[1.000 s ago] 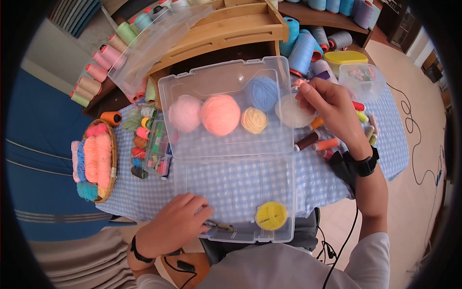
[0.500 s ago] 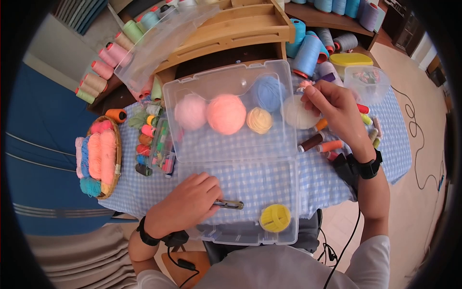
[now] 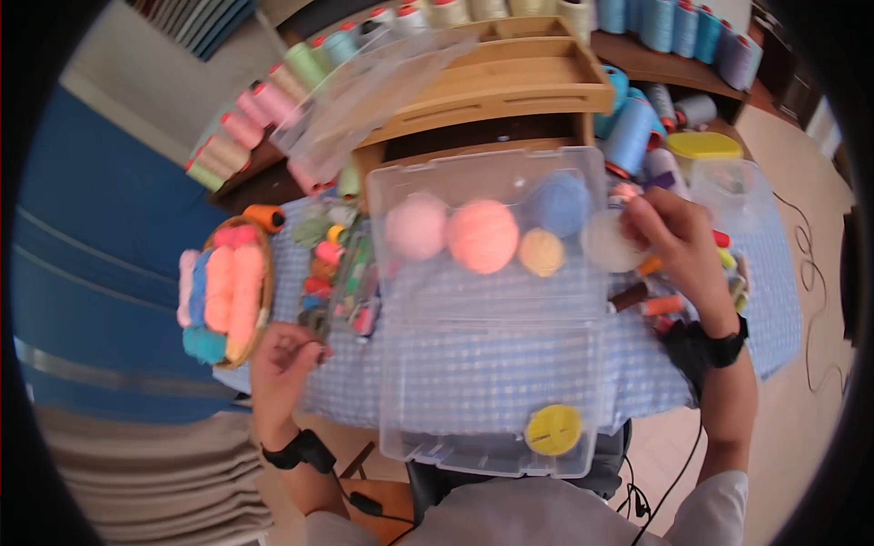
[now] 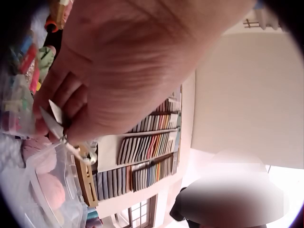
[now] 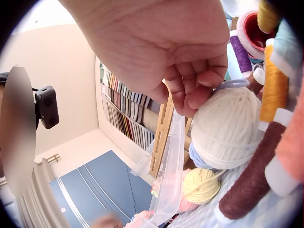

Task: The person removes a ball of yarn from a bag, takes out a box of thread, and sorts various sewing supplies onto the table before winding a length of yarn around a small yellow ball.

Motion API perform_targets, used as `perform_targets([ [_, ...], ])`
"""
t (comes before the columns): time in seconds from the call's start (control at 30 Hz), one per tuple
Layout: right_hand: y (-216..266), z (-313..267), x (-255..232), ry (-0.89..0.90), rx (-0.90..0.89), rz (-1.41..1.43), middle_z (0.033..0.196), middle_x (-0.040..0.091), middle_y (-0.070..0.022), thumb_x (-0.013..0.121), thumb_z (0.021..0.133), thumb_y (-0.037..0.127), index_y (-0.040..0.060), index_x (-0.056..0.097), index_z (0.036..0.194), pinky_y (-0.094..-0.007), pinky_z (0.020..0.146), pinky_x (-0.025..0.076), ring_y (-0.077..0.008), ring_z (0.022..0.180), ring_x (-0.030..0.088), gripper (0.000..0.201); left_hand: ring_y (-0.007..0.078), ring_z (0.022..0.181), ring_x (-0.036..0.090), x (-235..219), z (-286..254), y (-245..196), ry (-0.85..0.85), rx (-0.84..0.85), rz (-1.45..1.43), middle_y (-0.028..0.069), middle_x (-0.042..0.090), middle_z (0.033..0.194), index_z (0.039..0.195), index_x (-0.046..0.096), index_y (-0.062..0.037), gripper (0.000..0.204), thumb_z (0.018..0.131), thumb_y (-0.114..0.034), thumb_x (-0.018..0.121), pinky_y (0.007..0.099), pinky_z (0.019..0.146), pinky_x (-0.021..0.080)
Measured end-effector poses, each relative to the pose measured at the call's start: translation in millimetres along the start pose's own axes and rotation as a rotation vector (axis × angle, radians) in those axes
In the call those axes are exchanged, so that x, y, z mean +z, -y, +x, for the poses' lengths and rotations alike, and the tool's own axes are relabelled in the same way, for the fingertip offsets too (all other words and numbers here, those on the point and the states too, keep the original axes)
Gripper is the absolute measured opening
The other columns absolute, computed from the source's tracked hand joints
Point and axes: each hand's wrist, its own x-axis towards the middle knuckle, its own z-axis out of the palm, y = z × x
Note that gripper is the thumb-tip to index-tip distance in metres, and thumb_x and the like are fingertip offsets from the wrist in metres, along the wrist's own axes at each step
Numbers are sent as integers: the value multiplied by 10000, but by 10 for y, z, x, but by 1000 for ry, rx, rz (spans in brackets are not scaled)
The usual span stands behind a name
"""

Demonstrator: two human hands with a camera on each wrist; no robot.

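My left hand grips a small pair of metal thread snips; the blades stand out by the curled fingers in the left wrist view. It is left of the clear plastic box, near the basket of skeins. Inside the box sits a round yellow case. My right hand is beside the white yarn ball, fingers curled and fingertips right at its surface. I cannot tell whether they pinch yarn. Through the raised lid show pink, coral, blue and cream yarn balls.
A wicker basket of yarn skeins stands at the left. A clear case holds small colourful items. Thread spools lie around my right hand. A wooden drawer unit and shelves of cones stand behind. Checked cloth covers the table.
My left hand has lifted the snips out of the box and carried them left, toward the basket. The right hand keeps its place by the white ball. The head view has shifted.
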Motion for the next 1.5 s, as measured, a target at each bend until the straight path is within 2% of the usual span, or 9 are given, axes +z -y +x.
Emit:
perform_targets([
  [0.37,-27,11,-95,-59,-69,36,733,609,-6,588,963,280,-10,660,899,-231,612,447,-70,678,545,305,143,697,610,258,175,-163,-37,35,-66,83,643,813,934,550,1,80,889,-4,616,264,625,475],
  [0.5,88,-122,-70,113,-224,99,786,628,-2,652,925,220,7,660,920,-231,617,450,-63,694,549,213,137,695,619,695,250,-549,50,48,-28,68,645,790,908,566,-4,106,850,5,655,261,631,482],
  [0.57,185,-216,-51,277,-250,167,821,643,5,712,874,163,27,663,976,-218,605,444,-59,701,547,177,156,704,643,902,359,-714,270,375,479,62,647,770,883,581,-8,131,811,-3,691,268,641,498],
  [0.8,269,-327,89,536,-313,75,783,620,-5,731,858,220,52,611,1127,-250,574,450,-110,633,554,340,258,701,672,1608,574,-890,529,599,355,106,661,788,871,597,-29,153,790,-59,723,329,609,518],
  [1.03,300,-292,54,517,-442,-78,692,532,-41,724,851,186,44,651,976,-324,556,426,-168,600,536,202,232,690,681,1738,567,-920,525,544,237,91,668,796,874,603,-26,157,792,-61,732,313,624,542],
  [1.2,315,-303,44,550,-442,-134,715,551,-51,710,852,149,45,651,921,-318,564,439,-186,599,545,138,209,800,667,1739,540,-916,566,522,210,89,664,936,1028,593,-41,357,749,-120,801,311,717,545],
  [1.33,286,-220,-232,222,-282,-116,726,603,-20,702,857,153,27,647,868,-258,564,450,-90,624,556,138,202,875,635,1414,604,-938,366,615,274,88,636,972,1106,585,-24,445,738,-128,813,308,790,509],
  [1.43,210,-108,-415,-126,-11,-46,709,592,20,684,867,149,-2,633,849,-230,554,428,-39,649,532,161,156,829,618,1000,704,-740,248,416,169,66,641,940,1019,598,-8,226,828,-72,701,265,780,488],
  [1.5,131,-58,-504,-156,8,-66,691,609,-19,684,860,167,-28,635,876,-240,546,430,-65,618,539,202,139,814,610,789,798,-591,190,295,-9,60,642,921,988,600,-6,148,868,-75,653,254,771,481],
])
